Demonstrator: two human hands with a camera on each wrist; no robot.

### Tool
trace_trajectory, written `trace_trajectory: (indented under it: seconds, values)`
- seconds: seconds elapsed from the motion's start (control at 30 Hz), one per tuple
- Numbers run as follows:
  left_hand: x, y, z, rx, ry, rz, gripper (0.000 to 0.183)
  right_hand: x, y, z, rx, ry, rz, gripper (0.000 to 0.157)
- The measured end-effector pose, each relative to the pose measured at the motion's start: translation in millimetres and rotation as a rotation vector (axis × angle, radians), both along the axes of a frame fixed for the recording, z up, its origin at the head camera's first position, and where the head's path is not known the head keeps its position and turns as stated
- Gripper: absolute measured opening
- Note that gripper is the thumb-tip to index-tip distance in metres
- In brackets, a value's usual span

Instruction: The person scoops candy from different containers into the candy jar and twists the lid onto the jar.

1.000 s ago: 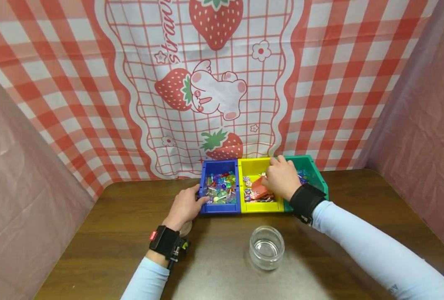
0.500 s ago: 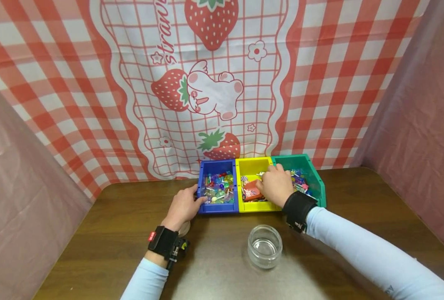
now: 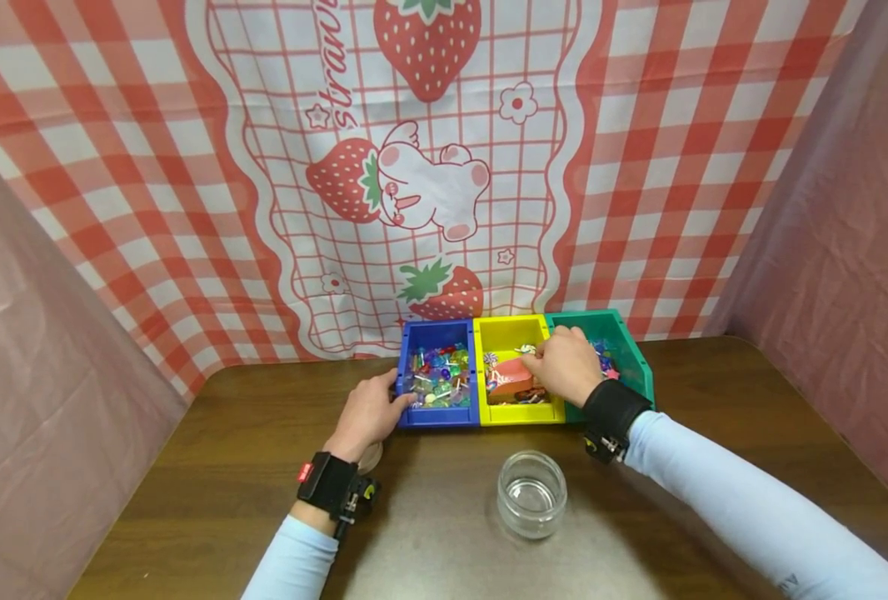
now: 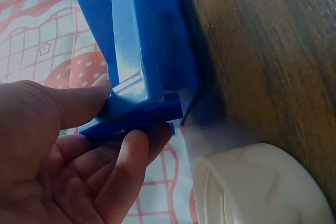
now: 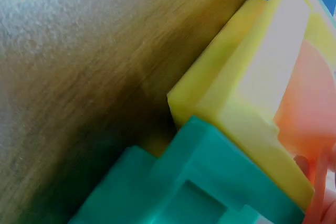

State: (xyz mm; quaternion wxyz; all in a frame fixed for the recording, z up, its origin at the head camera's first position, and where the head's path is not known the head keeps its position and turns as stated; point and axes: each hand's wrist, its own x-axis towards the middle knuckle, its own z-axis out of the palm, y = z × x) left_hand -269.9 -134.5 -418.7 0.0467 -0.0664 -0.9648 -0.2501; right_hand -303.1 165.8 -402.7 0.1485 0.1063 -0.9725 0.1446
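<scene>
Clock centred on the yellow bin, twelve pointing away from the person.

Centre: red scoop, in the yellow bin, tilted, its blade toward 9 o'clock among small pieces.

3 o'clock: right hand, grip closed around the scoop's handle end, fingers mostly hidden; green bin adjoining.

9 o'clock: blue bin, colourful contents. Left hand, at its near-left corner, pinches the rim, thumb above, fingers beneath.

6 o'clock: glass jar, upright on the surface, near the bins.

8 o'clock: cream round object, possibly a lid, beside the left hand.

Change: half a second ago the scoop lay flatter; hand and scoop now sit slightly toward 3 o'clock, uncovering dark pieces below. Judgement: scooping is in progress; whether the blade is loaded, I cannot tell.
</scene>
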Motion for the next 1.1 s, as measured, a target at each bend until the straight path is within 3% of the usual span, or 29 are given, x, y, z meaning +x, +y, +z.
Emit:
trace_trajectory:
  seconds: [0.23,0.5,0.73,0.9,1.1]
  values:
    - [0.9,0,-0.3,0.002,-0.012,-0.001,0.055,-1.5,9,-2.3,-0.128,-0.080,-0.013,0.054]
    - [-0.3,-1,-1.1,0.005,0.002,-0.014,0.053,-0.4,16,-3.7,-0.279,-0.073,0.030,0.052]
    - [-1.3,-2,-0.9,0.008,0.008,-0.014,0.053,7.2,24,1.1,-0.332,-0.175,-0.017,0.051]
    - [-0.8,-2,-0.4,0.003,0.038,-0.028,0.052,20.3,30,4.5,-0.327,-0.117,0.039,0.048]
    - [1.0,-2,0.2,-0.010,0.044,-0.033,0.053,46.5,38,11.4,-0.308,-0.039,0.138,0.043]
